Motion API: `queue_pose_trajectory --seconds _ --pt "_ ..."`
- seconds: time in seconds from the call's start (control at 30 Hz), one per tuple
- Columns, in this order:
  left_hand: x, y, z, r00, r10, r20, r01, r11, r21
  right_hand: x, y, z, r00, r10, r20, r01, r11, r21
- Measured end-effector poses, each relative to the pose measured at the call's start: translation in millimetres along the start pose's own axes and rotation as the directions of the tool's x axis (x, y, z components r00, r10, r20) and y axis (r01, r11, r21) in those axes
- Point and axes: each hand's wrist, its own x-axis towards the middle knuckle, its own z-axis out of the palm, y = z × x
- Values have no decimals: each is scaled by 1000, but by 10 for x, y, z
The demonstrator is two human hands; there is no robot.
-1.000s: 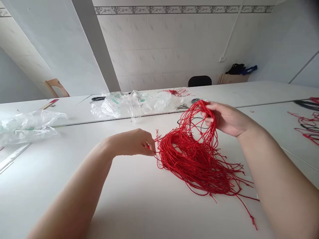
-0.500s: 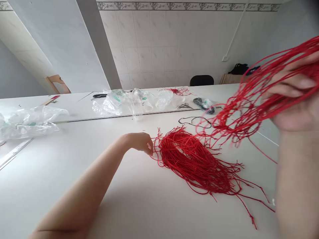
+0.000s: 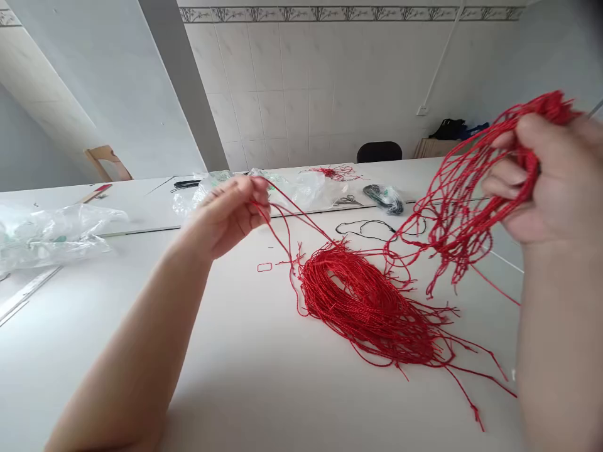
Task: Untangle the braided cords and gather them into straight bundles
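Observation:
A thick heap of red cords (image 3: 377,314), laid in a loose ring with knotted ends trailing right, lies on the white table (image 3: 226,376). Above and left of it, my left hand (image 3: 240,210) is closed in a pinch on a few red strands (image 3: 301,216) that run down to the heap. My right hand (image 3: 537,169), raised at the right, is wrapped round a bundle of red cords (image 3: 461,194). The bundle's loops hang down leftward, and some strands reach the heap.
Clear plastic bags (image 3: 306,188) lie behind, with another bag (image 3: 61,232) at the left. Scissors (image 3: 347,201), a bagged dark cord coil (image 3: 384,198), a black cord loop (image 3: 367,229) and a small red cord pile (image 3: 332,172) are farther back. A black chair (image 3: 379,151) stands beyond the table.
My left hand has risen from the table beside the heap, drawing red strands up. My right hand has turned, and its bundle now hangs in a tighter bunch.

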Motion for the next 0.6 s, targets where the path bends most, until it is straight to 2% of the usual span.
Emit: queue_pose_trajectory --seconds 0.1,0.2,0.27,0.37,0.43,0.53,0.6 --pt "5 165 35 981 117 -155 -153 958 -243 -31 74 63 1000 24 -15 -23 997 71" --pt "-7 272 56 946 152 -286 -247 910 -334 4 198 22 996 66 -58 -67 998 -12" --pt "-16 304 37 924 150 -352 -281 892 -355 37 250 -4 987 34 -155 -44 997 -66" --pt "-14 312 -58 869 122 -480 -333 861 -385 78 256 -29 945 -35 -325 0 994 -106" --pt "4 296 -142 824 80 -562 -358 841 -406 97 225 -50 925 -64 -374 29 995 -98" --pt "50 233 -228 789 9 -614 -294 884 -364 89 148 -75 947 -81 -309 75 997 -31" --pt "80 171 -232 805 -23 -592 -179 943 -280 41 90 -58 989 -27 -148 31 999 25"
